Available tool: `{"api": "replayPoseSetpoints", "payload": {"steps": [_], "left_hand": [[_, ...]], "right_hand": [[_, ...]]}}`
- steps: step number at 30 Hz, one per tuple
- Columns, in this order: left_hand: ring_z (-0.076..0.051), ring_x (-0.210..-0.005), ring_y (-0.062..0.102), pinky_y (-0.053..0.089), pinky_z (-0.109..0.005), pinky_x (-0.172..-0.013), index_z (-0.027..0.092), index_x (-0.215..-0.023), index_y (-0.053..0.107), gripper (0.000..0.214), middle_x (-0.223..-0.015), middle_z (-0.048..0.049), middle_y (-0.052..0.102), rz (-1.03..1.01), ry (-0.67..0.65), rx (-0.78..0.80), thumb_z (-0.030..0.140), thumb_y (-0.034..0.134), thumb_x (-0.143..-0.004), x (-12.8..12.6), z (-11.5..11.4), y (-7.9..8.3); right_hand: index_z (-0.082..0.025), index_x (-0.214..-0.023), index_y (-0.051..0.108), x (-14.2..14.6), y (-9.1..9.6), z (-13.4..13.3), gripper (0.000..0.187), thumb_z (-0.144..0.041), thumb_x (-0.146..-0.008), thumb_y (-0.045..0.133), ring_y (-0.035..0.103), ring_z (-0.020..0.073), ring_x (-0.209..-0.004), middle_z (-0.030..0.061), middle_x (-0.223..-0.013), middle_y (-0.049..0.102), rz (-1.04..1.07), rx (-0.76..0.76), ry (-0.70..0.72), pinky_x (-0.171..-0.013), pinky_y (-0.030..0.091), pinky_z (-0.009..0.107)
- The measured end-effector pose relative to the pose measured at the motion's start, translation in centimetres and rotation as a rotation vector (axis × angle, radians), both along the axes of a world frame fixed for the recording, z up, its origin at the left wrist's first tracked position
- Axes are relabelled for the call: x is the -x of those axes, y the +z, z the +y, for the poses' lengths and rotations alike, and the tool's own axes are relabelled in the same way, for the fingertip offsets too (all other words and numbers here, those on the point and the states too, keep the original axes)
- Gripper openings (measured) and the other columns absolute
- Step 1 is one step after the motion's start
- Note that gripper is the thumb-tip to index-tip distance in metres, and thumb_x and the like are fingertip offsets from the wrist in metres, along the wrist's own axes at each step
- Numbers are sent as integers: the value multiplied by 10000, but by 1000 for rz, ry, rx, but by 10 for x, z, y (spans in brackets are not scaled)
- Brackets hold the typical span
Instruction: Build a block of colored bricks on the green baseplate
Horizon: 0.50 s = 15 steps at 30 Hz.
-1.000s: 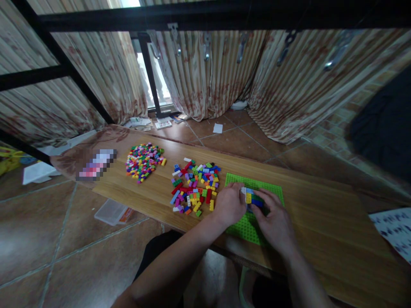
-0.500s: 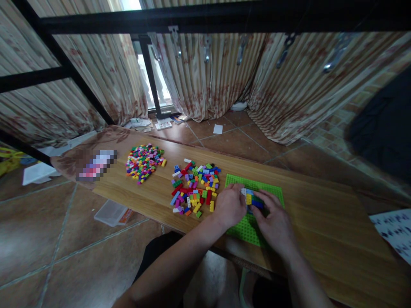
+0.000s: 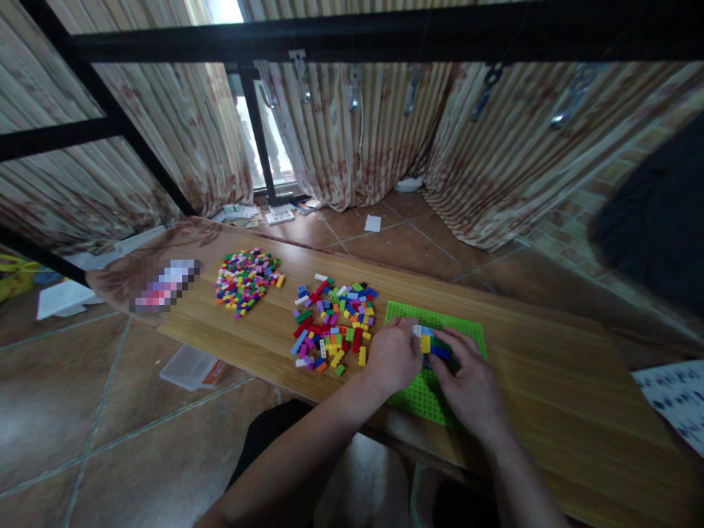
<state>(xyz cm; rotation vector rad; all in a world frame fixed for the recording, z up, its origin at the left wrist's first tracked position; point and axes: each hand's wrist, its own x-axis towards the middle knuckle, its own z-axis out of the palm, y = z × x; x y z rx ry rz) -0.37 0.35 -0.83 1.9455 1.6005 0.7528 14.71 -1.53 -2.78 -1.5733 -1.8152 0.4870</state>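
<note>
Over the green studded baseplate [image 3: 423, 400], a small block of joined toy bricks [image 3: 431, 343] shows white, light blue, yellow, green and dark blue parts. My left hand [image 3: 396, 354] is closed on its left end, around the white part. On the other side, my right hand [image 3: 467, 374] grips the dark blue and green end between thumb and fingers. The underside of the block is hidden, so I cannot tell whether it touches the plate. Just left of my left hand lies a loose spread of mixed bricks [image 3: 333, 323].
A denser heap of small bricks [image 3: 247, 279] lies farther left on the wooden table [image 3: 555, 396]. A clear plastic box [image 3: 190, 367] is on the floor. A printed sheet [image 3: 674, 400] shows at the right. A black metal bar [image 3: 385, 33] with hanging clips crosses above.
Both hands keep hold of the brick block in nearly the same place. The whole view has shifted very slightly; the loose bricks look unchanged.
</note>
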Motion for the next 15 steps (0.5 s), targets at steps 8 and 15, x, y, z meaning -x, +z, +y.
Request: {"api": "replayPoseSetpoints", "payload": {"steps": [8, 15], "left_hand": [[-227, -1036, 638, 507, -353, -961, 129, -1235, 578, 389, -1142, -120, 662, 3, 4, 9, 192, 426, -883, 1, 0, 2], [-231, -1037, 638, 511, -358, -954, 137, -1225, 580, 379, -1133, -116, 665, 19, 2, 10, 194, 426, -883, 0, 0, 2]], "right_hand": [[-244, -1180, 623, 1, 0, 0, 369, -335, -835, 529, 549, 266, -1175, 92, -1291, 555, -3, -11, -10, -1010, 448, 484], [-245, -1191, 622, 0, 0, 1, 378, -330, -835, 528, 557, 268, -1169, 94, -1302, 550, -7, -7, -11, -1006, 455, 491]]}}
